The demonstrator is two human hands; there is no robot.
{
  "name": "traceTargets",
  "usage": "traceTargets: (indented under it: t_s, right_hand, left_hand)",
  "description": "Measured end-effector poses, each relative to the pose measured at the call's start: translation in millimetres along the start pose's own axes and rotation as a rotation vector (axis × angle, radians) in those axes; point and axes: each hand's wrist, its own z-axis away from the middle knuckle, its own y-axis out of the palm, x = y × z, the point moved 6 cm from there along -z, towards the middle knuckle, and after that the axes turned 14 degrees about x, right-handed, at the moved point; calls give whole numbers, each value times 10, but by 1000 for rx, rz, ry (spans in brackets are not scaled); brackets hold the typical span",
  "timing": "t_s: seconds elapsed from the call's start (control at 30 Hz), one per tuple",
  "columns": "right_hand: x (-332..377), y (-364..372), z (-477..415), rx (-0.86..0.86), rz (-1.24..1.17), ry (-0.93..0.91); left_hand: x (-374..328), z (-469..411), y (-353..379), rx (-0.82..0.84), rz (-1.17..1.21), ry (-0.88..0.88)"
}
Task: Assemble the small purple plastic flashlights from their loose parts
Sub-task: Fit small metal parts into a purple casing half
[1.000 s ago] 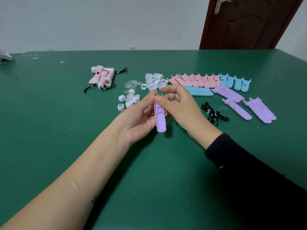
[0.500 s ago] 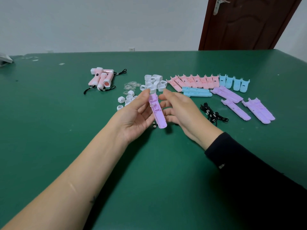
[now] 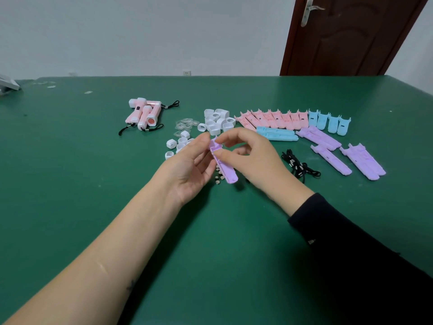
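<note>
Views: one, head. Mount: wide-angle camera worn on the person's head. Facing: forward and down across the green table [image 3: 70, 184], toward the pale wall [image 3: 140, 31] and brown door [image 3: 351, 36] behind its far edge. Near field: both forearms enter from the bottom edge. The left hand [image 3: 187, 170] and right hand [image 3: 255, 160] meet at frame centre, both holding a purple shell [image 3: 226, 171], close under the lens. Middle field: white caps [image 3: 216, 121] and coloured parts lie just beyond the hands. Far field: the table's back edge runs level across the upper third.
</note>
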Motion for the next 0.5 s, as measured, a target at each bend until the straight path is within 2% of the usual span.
traceTargets:
  t_s: [0.23,0.5]
  right_hand:
    - [30,1,25,-64,178,-4]
    - [-29,-32,37,-184,64,56]
  left_hand:
    - [8,-1,9,10,-33,58]
    - [-26,15,105,106,-35,133]
